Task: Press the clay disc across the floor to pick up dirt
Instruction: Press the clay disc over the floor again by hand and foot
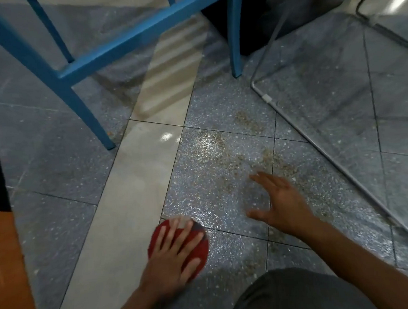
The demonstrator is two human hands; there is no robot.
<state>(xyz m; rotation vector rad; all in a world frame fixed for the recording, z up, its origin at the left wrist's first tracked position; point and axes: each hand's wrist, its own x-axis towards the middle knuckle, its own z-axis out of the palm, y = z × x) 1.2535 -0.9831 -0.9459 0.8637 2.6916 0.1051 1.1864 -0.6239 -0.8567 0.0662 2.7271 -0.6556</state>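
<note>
- Left hand (172, 253), lower centre of frame: grip is wide open, fingers straight and spread. It clasps nothing; the palm and fingers lie flat on top of the flat round red clay disc (199, 250).
- The flat palm probably spreads the load, so the whole underside of the disc meets the floor and grit can stick to it.
- Right hand (281, 202), centre right: open, fingers splayed, holding nothing, blurred. Can't tell if it touches the floor. It's likely there for balance or for sweeping grit.
- The disc lies on the speckled grey tile floor (60, 221), across a grout line and just right of the pale beige tile strip (134, 193).
- Disc look: dull red, thin, a roughly circular edge, with a greyish smudge on its upper right rim, mostly covered by fingers.
- Brown scattered dirt (231, 162) lies above it in frame, mid centre, apart from the disc. My guess is that's the next patch.
- Blue painted chair legs (87, 113) upper left; thin grey metal wire frame (328, 155) on the right.
</note>
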